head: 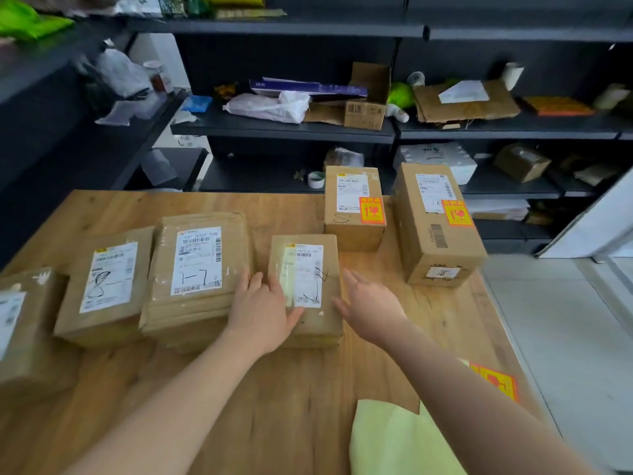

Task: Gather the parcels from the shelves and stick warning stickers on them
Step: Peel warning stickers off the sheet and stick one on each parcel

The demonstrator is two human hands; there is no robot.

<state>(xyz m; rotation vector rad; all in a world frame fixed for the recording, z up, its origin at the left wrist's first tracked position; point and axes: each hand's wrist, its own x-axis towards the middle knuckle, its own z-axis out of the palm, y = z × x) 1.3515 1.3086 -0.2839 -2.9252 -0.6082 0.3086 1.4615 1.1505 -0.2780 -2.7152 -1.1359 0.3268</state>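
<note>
A small flat brown parcel with a white shipping label lies mid-table. My left hand rests on its left edge, fingers spread, thumb over the label. At the parcel's right edge my right hand hovers open. Two taller boxes, a small one and a large one, stand behind, each bearing an orange warning sticker. To the left lie three unstickered parcels: one marked 1-7, a flat one and one at the left edge. An orange sticker sheet lies at the right, partly behind my forearm.
Pale yellow-green backing paper lies at the front of the wooden table. Dark metal shelves behind hold torn cardboard, plastic bags, a tape roll and more boxes. Grey floor runs along the table's right side.
</note>
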